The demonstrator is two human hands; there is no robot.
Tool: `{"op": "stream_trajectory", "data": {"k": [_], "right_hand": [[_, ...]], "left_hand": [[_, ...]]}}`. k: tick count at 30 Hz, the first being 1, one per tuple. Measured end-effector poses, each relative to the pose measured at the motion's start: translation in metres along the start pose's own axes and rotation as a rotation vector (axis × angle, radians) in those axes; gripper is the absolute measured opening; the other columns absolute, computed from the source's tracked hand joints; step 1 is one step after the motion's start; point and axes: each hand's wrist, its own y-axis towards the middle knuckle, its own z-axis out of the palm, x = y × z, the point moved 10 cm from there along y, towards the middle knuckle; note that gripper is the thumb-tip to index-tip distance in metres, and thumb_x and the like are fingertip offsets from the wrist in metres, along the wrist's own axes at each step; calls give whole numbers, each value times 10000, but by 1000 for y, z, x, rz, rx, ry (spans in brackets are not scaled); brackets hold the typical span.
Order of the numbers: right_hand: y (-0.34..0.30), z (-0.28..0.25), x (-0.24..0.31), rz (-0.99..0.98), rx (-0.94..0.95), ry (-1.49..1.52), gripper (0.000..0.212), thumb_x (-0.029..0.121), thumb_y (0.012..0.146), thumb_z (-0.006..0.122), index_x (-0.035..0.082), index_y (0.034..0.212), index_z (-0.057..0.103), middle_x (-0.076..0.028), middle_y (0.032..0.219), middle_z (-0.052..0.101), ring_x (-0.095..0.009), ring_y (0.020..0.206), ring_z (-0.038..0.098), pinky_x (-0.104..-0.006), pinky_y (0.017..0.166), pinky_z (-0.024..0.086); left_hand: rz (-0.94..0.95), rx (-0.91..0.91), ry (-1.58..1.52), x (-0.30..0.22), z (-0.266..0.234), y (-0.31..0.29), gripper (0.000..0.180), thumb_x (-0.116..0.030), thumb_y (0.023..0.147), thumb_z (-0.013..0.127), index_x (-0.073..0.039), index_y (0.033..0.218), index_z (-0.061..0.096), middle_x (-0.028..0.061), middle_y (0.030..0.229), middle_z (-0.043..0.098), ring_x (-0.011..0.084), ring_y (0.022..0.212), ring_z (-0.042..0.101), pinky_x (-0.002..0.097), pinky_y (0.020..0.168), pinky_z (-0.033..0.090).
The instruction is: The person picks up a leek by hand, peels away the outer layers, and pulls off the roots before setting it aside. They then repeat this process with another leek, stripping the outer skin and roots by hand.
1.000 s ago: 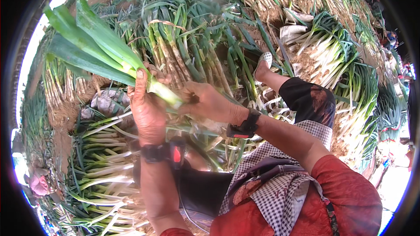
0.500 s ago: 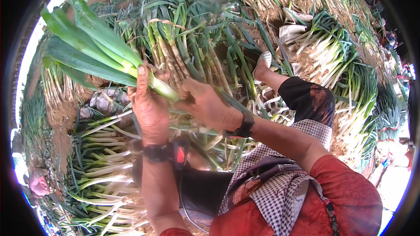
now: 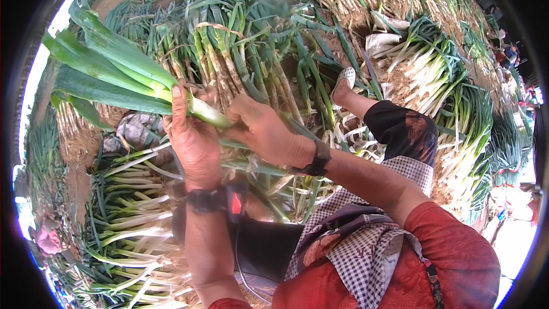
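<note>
A large green onion [image 3: 131, 83] with broad green leaves lies slanted in front of me, leaves up to the left and pale stalk down to the right. My left hand [image 3: 191, 129] is wrapped round the stalk just below the leaves, thumb on top. My right hand [image 3: 266, 129] is closed at the pale lower end, fingers curled and touching it. Its fingertips are partly hidden, so whether they pinch a loose layer I cannot make out. Below the hands lie loose stalks and leaves [image 3: 257, 166].
Peeled white-stalked green onions [image 3: 137, 229] are laid in a row at the left, and another pile [image 3: 426, 57] lies at the right. Unpeeled bundles with brown roots [image 3: 217, 63] stand ahead. My foot in a patterned shoe [image 3: 345, 77] rests between them. A checked cloth [image 3: 366, 252] covers my lap.
The green onion and my left hand have shifted slightly left, its leaves tilting lower. My right hand, blurred before, remains at the pale end, a little lower-left.
</note>
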Motion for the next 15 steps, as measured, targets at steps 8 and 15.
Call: {"op": "stream_trajectory", "data": {"k": [8, 15], "right_hand": [[-78, 77, 20, -303, 513, -550, 225, 62, 765, 584, 14, 970, 503, -141, 900, 545, -298, 794, 600, -450, 646, 503], [-227, 52, -138, 335, 1030, -303, 123, 74, 806, 566, -40, 850, 581, -201, 788, 610, -363, 780, 613, -458, 716, 498]], "left_hand": [[66, -71, -14, -23, -14, 10, 317, -229, 912, 651, -6, 1097, 523, 42, 856, 539, 153, 774, 546, 313, 788, 517], [70, 123, -269, -55, -15, 26, 315, -241, 925, 627, -28, 1129, 514, 55, 889, 541, 157, 758, 495, 333, 765, 459]]}}
